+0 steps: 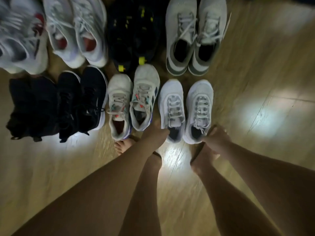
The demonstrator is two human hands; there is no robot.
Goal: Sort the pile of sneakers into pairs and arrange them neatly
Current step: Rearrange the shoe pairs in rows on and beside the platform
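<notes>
- Head view: my left grip [156, 132] is closed, fingers curled over the heel rim of the left lilac sneaker [171, 106].
- My right grip [215, 138] is closed the same way on the heel of the right lilac sneaker [199, 106].
- Both lilac sneakers stand upright on the wooden floor [255, 79], side by side with a narrow gap, toes pointing away from me. They are at the right end of the near row.
- Just left of them in that row is a white pair with teal and red accents [119, 103], then a black pair [81, 99], then a dark heap [30, 106] too dim for me to make out.
- In the far row, right to left: a grey pair [182, 40], a dark pair with yellow tabs [134, 31], a white pair with red insoles [76, 31] and a blurred white shoe [20, 36].
- My bare foot [122, 147] stands just behind the white pair.
</notes>
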